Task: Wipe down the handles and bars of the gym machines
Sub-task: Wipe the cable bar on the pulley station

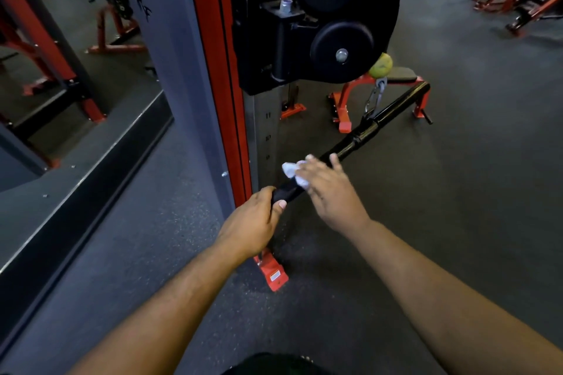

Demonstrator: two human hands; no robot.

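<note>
Black and straight, the cable bar (362, 134) runs from my left hand (256, 222) up toward 1 o'clock, its far end hanging over the dark rubber floor (457, 192). My left hand grips the near end, fingers curled round it and thumb on top. Just past it at 1 o'clock, my right hand (329, 189) lies over the bar with fingers nearly straight, pressing a crumpled white wipe (294, 172) against the shaft; the wipe bulges out from under my palm on the 10 o'clock side. Between my two hands a short stretch of bare bar shows.

Further up the bar, a silver carabiner (373, 99) clips its middle to the cable under a yellow-green ball stopper (380, 65). At 12 o'clock from my hands stands the machine's red and grey upright (225, 100), with numbered holes beside it and a black pulley carriage (341, 9) above. A red-framed bench (393, 82) sits behind the bar's far end. At 9 o'clock a mirror (61, 70) on the wall reflects more red frames. A person sits on the floor far off at 1 o'clock.
</note>
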